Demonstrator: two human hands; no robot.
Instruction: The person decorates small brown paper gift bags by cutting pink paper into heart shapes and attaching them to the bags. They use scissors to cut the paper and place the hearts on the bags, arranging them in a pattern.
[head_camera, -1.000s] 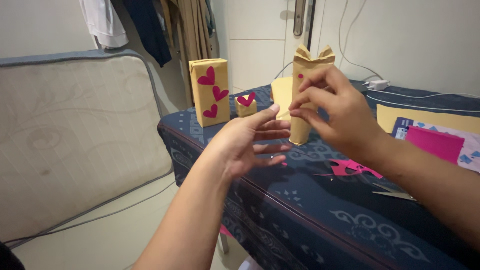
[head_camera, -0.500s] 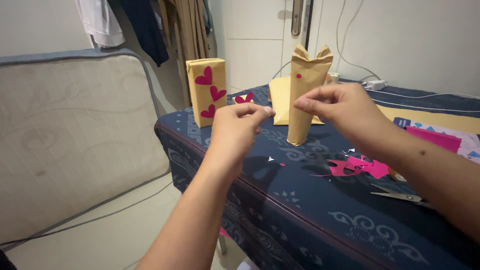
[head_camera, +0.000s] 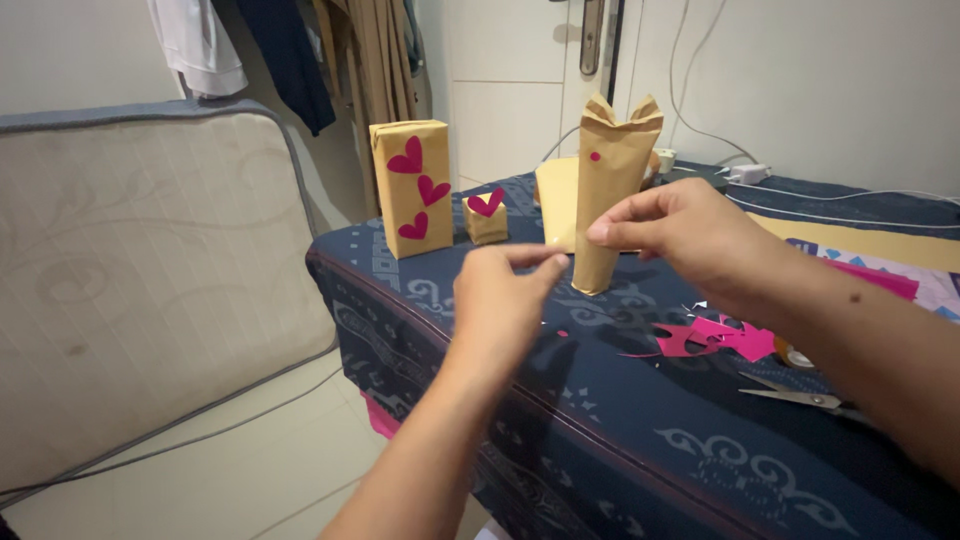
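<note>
My left hand (head_camera: 505, 300) hovers over the near edge of the table (head_camera: 620, 440), thumb and forefinger pinched together. My right hand (head_camera: 690, 240) is also pinched, its fingertips just in front of a tall brown-paper parcel (head_camera: 612, 170) with two ear-like points and a pink dot. The two pinches sit a short gap apart; I cannot make out anything held between them. A brown box with three pink hearts (head_camera: 410, 190) and a small brown cube with one heart (head_camera: 486, 218) stand further left.
Pink paper scraps (head_camera: 720, 335) and scissors (head_camera: 800, 397) lie on the blue patterned cloth to the right. Brown sheets (head_camera: 555, 195), pink paper (head_camera: 885, 280), a charger and cables (head_camera: 745, 172) are behind. A mattress (head_camera: 150, 270) leans at left; clothes hang above.
My left hand closed from open fingers into a pinch, met the right fingertips, then dropped lower. My right hand came off the tall parcel and drew slightly right.
</note>
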